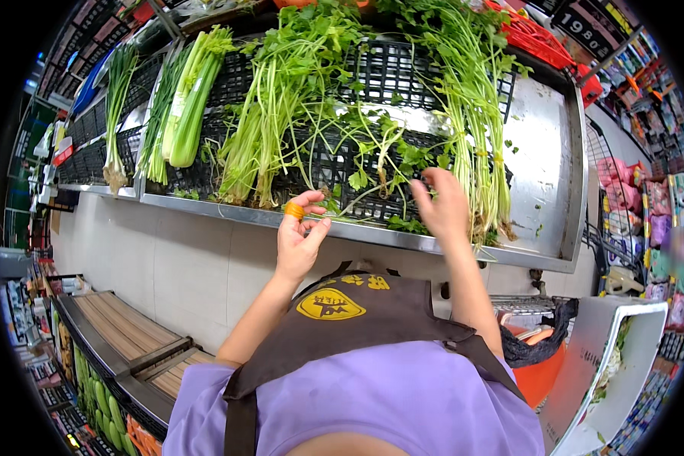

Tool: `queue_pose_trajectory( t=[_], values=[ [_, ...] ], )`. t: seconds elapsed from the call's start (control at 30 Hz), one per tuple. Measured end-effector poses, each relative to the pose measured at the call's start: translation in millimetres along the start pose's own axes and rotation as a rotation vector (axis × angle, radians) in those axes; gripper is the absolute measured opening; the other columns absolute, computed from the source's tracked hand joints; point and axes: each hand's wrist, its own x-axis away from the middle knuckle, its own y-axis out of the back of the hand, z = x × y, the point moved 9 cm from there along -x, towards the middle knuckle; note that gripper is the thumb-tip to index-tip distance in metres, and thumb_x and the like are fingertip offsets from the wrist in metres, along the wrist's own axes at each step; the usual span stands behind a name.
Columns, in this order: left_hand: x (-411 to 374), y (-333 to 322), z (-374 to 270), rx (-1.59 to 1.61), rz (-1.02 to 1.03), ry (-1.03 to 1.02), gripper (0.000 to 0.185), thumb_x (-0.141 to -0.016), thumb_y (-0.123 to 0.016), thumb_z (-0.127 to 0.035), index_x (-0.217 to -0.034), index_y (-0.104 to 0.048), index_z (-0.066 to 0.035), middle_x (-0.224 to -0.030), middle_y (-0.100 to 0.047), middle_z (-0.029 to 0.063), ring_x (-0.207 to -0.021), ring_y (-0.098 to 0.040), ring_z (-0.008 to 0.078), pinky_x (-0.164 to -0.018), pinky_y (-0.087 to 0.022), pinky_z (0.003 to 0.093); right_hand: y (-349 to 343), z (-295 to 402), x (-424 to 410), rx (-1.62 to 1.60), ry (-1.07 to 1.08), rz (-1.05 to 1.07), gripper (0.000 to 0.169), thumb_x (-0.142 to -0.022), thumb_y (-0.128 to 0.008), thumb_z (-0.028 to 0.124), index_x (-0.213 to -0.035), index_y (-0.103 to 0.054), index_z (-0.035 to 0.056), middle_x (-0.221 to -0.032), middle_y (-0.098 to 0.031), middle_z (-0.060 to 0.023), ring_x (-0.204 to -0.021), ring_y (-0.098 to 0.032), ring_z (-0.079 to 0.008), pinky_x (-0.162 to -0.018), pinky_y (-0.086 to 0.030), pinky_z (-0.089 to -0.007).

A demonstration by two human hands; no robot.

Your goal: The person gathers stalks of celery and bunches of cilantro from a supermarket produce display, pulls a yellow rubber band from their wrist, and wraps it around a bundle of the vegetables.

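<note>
My left hand (303,231) is at the metal front edge of the display, a yellow-orange band around its fingers; its thumb and fingers are apart. Just beyond its fingertips are loose leafy stems. My right hand (443,199) hangs over loose celery leaves (413,157), fingers spread, beside tied bundles of thin celery (479,154). A big untied-looking pile of thin celery (279,108) lies to the left of centre on black plastic crates (385,71). Farther left are thick celery bunches (191,108) and green onions (117,108) with roots.
The steel tray rim (205,211) runs across before me. A red basket (538,40) is at the back right. At the lower right stand a white foam box (590,365) with leafy scraps, and an orange bucket (541,370). A wood-slatted counter (122,325) is at the lower left.
</note>
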Motion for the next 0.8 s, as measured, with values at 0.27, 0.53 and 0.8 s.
queue_pose_trajectory(
  t=[0.27,0.53,0.8],
  values=[
    [19.3,44.6,-2.9,0.005,-0.185,-0.019,0.026,-0.076,-0.056,0.002,-0.101,-0.051,-0.004,-0.115,-0.046,0.0059,-0.090,-0.047,0.0102,-0.074,-0.040,0.0208,-84.9,34.2,-44.5,-0.145,-0.100,0.033,0.033,-0.074,-0.056,0.015,-0.099,-0.038,0.0050,-0.061,-0.057,-0.0116,-0.054,-0.057,-0.0320,-0.051,-0.044,-0.0411],
    [16.0,91.2,-0.6,0.083,-0.261,0.042,0.028,-0.077,-0.054,0.002,-0.103,-0.050,-0.003,-0.115,-0.045,0.0061,-0.092,-0.047,0.0117,-0.079,-0.040,0.0225,-117.1,99.9,-36.3,-0.349,0.109,-0.140,0.017,-0.071,-0.057,0.008,-0.085,-0.047,0.0061,-0.070,-0.055,-0.0101,-0.063,-0.055,-0.0280,-0.056,-0.043,-0.0375],
    [-9.6,161.0,1.3,0.094,-0.229,0.024,0.022,-0.078,-0.054,0.002,-0.099,-0.052,-0.002,-0.105,-0.050,0.0040,-0.085,-0.047,0.0072,-0.071,-0.040,0.0186,-69.6,102.0,-52.1,0.249,0.141,-0.324,0.033,-0.069,-0.061,0.011,-0.101,-0.052,0.0084,-0.105,-0.047,-0.0119,-0.095,-0.045,-0.0304,-0.073,-0.036,-0.0398]
  ],
)
